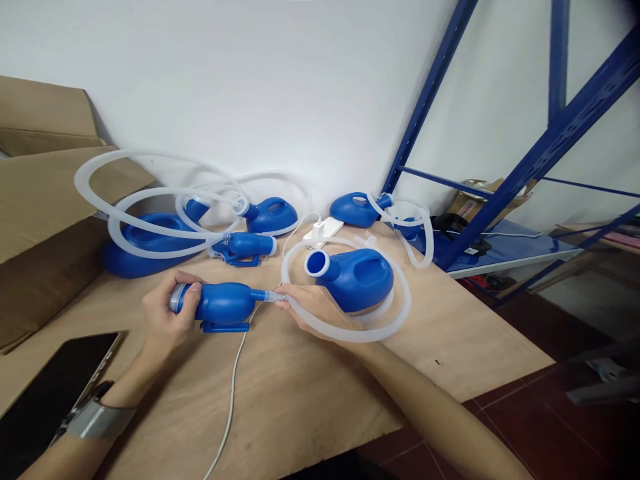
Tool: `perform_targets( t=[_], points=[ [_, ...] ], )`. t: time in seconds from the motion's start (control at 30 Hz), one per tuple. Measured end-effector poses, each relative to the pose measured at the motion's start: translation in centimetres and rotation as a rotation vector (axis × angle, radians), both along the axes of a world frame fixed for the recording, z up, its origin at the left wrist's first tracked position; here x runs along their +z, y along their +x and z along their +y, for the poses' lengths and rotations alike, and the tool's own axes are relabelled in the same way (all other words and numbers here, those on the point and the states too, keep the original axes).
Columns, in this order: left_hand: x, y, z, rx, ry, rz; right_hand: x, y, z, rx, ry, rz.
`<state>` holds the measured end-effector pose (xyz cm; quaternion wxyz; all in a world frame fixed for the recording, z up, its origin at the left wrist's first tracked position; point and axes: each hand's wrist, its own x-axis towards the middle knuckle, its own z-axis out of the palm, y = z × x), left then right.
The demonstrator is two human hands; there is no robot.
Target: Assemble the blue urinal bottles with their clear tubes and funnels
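My left hand (pixel 170 310) is wrapped round the capped, translucent end of a blue plastic urinal cup (pixel 226 303), held sideways above the table. A flat blue handle hangs under the cup, and its narrow nozzle points right. At that nozzle, the fingers of my right hand (pixel 313 307) close on the end of a clear hose (pixel 380 331). The hose loops round a blue urinal bottle (pixel 367 277) with a wide open mouth, just beyond my right hand. Behind the held cup lies a similar blue cup (pixel 245 247) on its side.
More blue bottles (pixel 273 215) with coiled hoses stand along the wall. An open cardboard box (pixel 45 233) is at left, a dark phone or tablet (pixel 55 393) in front of it. A white cable (pixel 233 387) runs from a power strip (pixel 325 230). Blue shelving (pixel 525 153) rises at right.
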<state>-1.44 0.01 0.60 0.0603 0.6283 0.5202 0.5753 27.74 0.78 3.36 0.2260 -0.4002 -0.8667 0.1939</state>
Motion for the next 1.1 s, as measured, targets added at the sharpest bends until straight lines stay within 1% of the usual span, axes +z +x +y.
perform_targets(
  t=[0.13, 0.23, 0.4, 0.53, 0.77, 0.87, 0.97, 1.03, 1.1],
  points=[
    [-1.0, 0.5, 0.1, -0.016, 0.094, -0.006, -0.3, 0.3, -0.1, 0.035, 0.0, 0.216],
    [-1.5, 0.5, 0.3, -0.05, 0.162, 0.013, -0.6, 0.2, -0.2, 0.048, -0.006, 0.302],
    [-1.9, 0.8, 0.0, -0.117, 0.27, 0.07, -0.7, -0.1, -0.4, 0.048, -0.078, 0.331],
    [-2.2, 1.1, -0.1, -0.14, 0.383, 0.093, -0.3, -0.1, -0.8, 0.032, -0.099, 0.373],
    [-2.8, 0.5, -0.5, -0.152, 0.506, 0.211, 0.3, 0.3, -0.9, 0.129, -0.086, 0.248],
    [-2.7, 0.4, -0.7, -0.159, 0.499, 0.249, 0.5, 0.4, -0.7, 0.127, -0.093, 0.152],
    [-2.1, 0.6, -0.8, -0.159, 0.45, 0.258, 0.3, 0.3, -0.4, 0.085, -0.135, 0.055],
    [-1.6, 0.6, -0.7, -0.136, 0.352, 0.231, 0.0, 0.0, -0.3, 0.053, -0.121, 0.002],
    [-1.1, 0.5, -0.5, -0.082, 0.24, 0.176, -0.4, -0.3, -0.4, 0.022, -0.033, 0.004]
  ],
)
